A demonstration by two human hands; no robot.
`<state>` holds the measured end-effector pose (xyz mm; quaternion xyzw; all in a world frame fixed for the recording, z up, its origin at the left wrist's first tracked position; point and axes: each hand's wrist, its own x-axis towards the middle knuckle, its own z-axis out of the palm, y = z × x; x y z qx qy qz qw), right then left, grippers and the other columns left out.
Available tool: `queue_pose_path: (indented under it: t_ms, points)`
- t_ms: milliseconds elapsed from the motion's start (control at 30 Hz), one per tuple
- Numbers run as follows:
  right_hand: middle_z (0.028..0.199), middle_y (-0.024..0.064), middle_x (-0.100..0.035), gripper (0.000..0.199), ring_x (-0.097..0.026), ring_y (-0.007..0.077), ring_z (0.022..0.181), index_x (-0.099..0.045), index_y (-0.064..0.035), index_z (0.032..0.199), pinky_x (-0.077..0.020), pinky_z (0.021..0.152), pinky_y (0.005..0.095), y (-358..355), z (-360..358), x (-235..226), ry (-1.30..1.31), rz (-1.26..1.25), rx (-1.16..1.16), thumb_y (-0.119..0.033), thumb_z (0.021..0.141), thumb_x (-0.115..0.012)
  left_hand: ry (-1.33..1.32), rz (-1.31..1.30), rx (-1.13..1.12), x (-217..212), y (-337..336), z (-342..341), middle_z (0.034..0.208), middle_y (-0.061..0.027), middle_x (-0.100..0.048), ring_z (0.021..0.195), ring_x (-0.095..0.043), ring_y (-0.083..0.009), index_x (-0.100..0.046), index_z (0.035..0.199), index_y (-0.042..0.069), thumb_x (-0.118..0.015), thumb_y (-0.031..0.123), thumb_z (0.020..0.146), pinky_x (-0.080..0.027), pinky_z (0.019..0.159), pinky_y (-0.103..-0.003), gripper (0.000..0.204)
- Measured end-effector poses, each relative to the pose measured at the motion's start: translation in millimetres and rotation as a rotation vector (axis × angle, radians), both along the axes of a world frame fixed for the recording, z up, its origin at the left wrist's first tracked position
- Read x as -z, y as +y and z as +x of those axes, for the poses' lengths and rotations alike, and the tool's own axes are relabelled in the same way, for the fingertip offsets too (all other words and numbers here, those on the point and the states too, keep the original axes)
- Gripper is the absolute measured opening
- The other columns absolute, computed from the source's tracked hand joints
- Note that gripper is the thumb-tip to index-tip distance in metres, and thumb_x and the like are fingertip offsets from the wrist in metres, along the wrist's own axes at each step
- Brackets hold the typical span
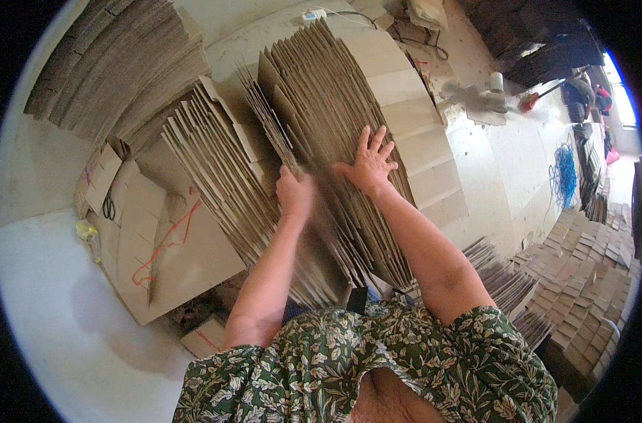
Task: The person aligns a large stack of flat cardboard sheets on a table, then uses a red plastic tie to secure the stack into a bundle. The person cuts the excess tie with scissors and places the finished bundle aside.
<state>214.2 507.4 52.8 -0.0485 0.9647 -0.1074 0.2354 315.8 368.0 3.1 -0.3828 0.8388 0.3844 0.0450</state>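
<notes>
Before me a long row of flat cardboard pieces [321, 84] stands on edge, packed close together. My right hand [372, 166] lies on the top edges of this row, fingers spread, holding nothing. A thin bundle of cardboard sheets [268, 123] leans apart at the row's left side. My left hand [294, 194] is closed around the near end of that bundle, slightly smeared by motion. Left of it, another row of cardboard pieces [219, 155] stands on edge, its lower part partly behind my left forearm.
Tall cardboard stacks [116, 63] rise at the far left. A large flat sheet [187, 261] with red string [167, 243] lies at the left. To the right are overlapping sheets [423, 141], a blue string tangle [564, 176] and more cardboard stacks [582, 268].
</notes>
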Motion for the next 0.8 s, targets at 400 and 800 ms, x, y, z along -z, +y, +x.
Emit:
queue_pose_path:
  t_ms: [400, 800]
  points:
    - [0.157, 0.0237, 0.003, 0.12, -0.009, 0.0534, 0.14, -0.009, -0.0105, 0.152, -0.0279, 0.095, 0.0752, 0.7, -0.9, 1.2, 0.011, 0.004, 0.002, -0.055, 0.066, -0.08, 0.073, 0.066, -0.049, 44.1, -17.2, 15.8, 0.117, -0.0263, -0.058, 0.084, -0.064, -0.0295, -0.03, 0.142, -0.009, -0.057, 0.024, 0.094, -0.052, 0.078, -0.043, 0.065]
    - [0.157, 0.0242, 0.004, 0.122, -0.007, 0.0535, 0.14, -0.008, -0.0107, 0.152, -0.0258, 0.097, 0.0749, 0.9, -1.7, -1.8, -0.014, 0.008, 0.02, -0.057, 0.065, -0.08, -0.082, -0.061, 0.018, -33.0, 7.0, 4.1, 0.087, -0.0271, -0.064, 0.083, -0.065, -0.0408, -0.051, 0.117, -0.011, -0.058, 0.019, 0.086, -0.052, 0.078, -0.049, 0.044]
